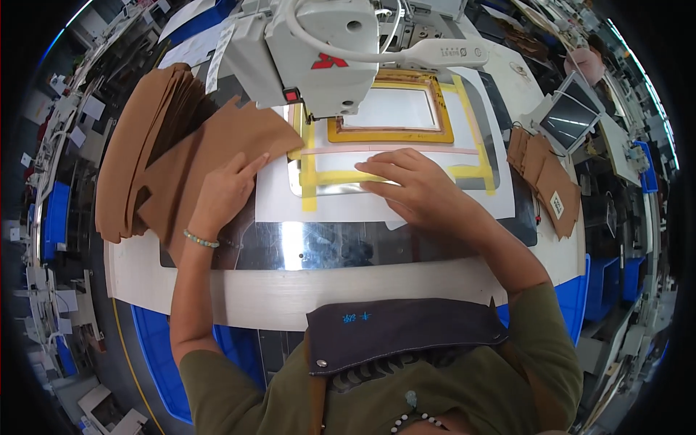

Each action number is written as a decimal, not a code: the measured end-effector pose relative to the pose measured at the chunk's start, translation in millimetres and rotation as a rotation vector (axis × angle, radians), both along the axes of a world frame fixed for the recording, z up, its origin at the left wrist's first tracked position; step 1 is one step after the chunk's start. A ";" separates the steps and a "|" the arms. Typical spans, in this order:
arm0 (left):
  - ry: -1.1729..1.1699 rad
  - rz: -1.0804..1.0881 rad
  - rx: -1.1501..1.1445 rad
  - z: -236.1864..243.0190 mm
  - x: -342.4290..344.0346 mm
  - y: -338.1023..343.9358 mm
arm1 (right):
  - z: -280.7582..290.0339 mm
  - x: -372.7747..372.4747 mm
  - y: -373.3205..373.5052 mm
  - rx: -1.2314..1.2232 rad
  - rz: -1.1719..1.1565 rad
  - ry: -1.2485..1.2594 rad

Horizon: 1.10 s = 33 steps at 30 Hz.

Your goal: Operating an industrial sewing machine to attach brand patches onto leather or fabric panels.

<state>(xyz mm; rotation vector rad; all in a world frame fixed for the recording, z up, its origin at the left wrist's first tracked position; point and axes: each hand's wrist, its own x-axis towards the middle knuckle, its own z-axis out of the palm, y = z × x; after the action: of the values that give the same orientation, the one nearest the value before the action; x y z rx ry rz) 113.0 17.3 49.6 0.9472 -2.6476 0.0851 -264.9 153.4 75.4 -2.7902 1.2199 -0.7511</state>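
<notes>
My left hand (226,190) lies on a brown cut panel (203,145), fingertips pressed on its surface, beside a thick stack of similar brown panels (134,138). My right hand (406,185) rests, fingers apart and slightly bent, on a white template sheet (275,203) with yellow tape strips (308,196) and a pink strip along it. Behind the right hand, a yellow-orange rectangular frame (391,136) sits on the template. The white machine head (319,65) hangs above and hides part of the frame. A corner of the brown panel overlaps the template's left side.
A steel plate (341,246) covers the pale worktable (275,290). More brown pieces (540,174) lie at the right beside a small screen (569,116). Blue bins (156,348) stand under the table. Other workstations line both sides, and a white cable arches over the machine.
</notes>
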 end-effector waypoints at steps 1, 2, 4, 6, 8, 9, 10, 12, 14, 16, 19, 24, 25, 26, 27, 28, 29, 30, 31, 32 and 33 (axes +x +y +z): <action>-0.038 -0.035 0.012 -5.7 -3.6 9.9 | -1.3 12.8 -10.4 -0.006 0.047 0.022; -0.042 -0.027 0.024 -7.1 -4.6 20.0 | -2.9 26.8 -20.8 -0.015 0.095 0.045; -0.044 -0.016 -0.012 -5.0 -6.8 37.8 | -18.2 55.1 -41.0 -0.020 0.054 0.073; -0.029 0.055 0.012 -2.2 2.8 54.3 | -32.0 79.4 -61.5 -0.036 0.011 0.101; -0.017 0.112 0.037 -5.2 18.8 71.5 | -43.9 93.6 -78.8 -0.097 -0.017 0.143; -0.026 0.181 0.005 -9.7 35.0 80.5 | -50.2 98.6 -86.1 -0.093 -0.021 0.138; -0.033 0.249 -0.026 -15.0 51.4 87.8 | -56.7 101.6 -92.5 -0.129 -0.014 0.215; -0.046 0.312 -0.066 -25.6 90.8 101.9 | -62.3 105.0 -102.6 -0.161 -0.002 0.287; -0.062 0.384 -0.102 -31.5 118.7 112.5 | -64.5 109.8 -107.2 -0.224 -0.037 0.309; 0.032 0.523 -0.048 -28.5 128.7 117.3 | -66.5 109.6 -111.4 -0.239 -0.033 0.263; 0.199 0.445 0.179 -16.1 117.3 107.9 | -62.8 99.9 -106.5 -0.263 -0.024 0.195; 0.045 0.340 0.246 -14.7 98.5 41.1 | -54.9 96.9 -97.0 -0.243 0.021 0.197; 0.046 0.351 0.242 -18.7 95.9 27.3 | -54.9 100.5 -95.8 -0.221 0.009 0.234; 0.233 0.377 0.094 -21.9 91.9 15.5 | -54.0 104.5 -94.8 -0.200 -0.003 0.271; 0.420 0.380 -0.052 -21.7 82.0 4.4 | -55.3 103.9 -93.7 -0.201 -0.010 0.273; 0.421 0.377 -0.054 -18.5 78.3 -1.0 | -57.6 105.7 -93.0 -0.212 -0.032 0.274; 0.496 0.406 -0.136 -13.5 78.1 -3.8 | -58.9 108.3 -92.9 -0.223 -0.049 0.273; 0.571 0.426 -0.209 -9.5 74.2 -6.3 | -60.7 107.6 -92.8 -0.218 -0.055 0.275; 0.571 0.414 -0.201 -3.1 69.9 -3.5 | -62.5 104.8 -93.3 -0.238 -0.051 0.248; 0.441 0.387 -0.147 3.3 69.9 7.9 | -64.7 103.2 -94.0 -0.257 -0.043 0.220; 0.310 0.365 -0.099 7.0 73.0 22.2 | -64.1 103.8 -94.9 -0.254 -0.046 0.219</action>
<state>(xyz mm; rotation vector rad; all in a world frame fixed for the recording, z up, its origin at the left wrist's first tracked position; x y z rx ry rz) 186.0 39.5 56.7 1.2844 -2.1483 0.1396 -161.1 58.4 11.3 -3.1324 1.3094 -0.6599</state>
